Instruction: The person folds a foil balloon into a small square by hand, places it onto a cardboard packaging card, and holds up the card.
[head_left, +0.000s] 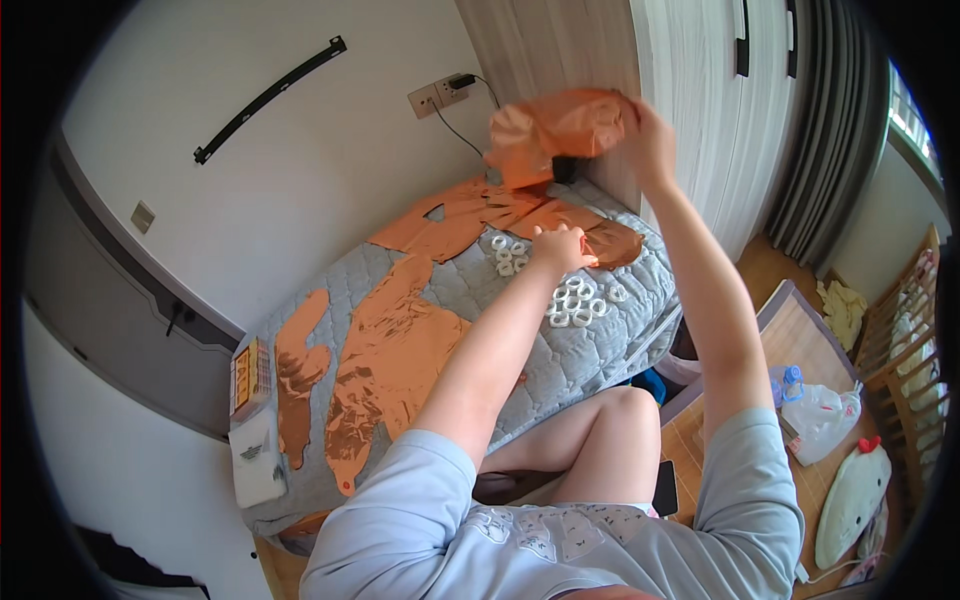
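Observation:
My right hand point(652, 146) is raised over the far right end of the bed, its fingers closed on the edge of a crumpled, shiny orange foil balloon point(540, 135) that hangs to the left, slightly blurred. Lower down, my left hand point(563, 247) has curled fingers beside another flat orange foil balloon point(612, 243). A bit of orange-red shows at those fingers; what they hold is unclear. Small white rings lie in two groups next to this hand, a smaller group point(505, 262) and a larger one point(577, 305). More flat foil balloons point(400, 335) are spread along the bed.
The grey quilted bed point(560, 365) stands against a white wall with a socket and plugged cable point(445, 97). A box point(250, 380) and a white packet point(258, 465) sit at its left end. Wardrobe doors point(690, 110) rise beyond; a plastic bag point(822, 420) lies on the right.

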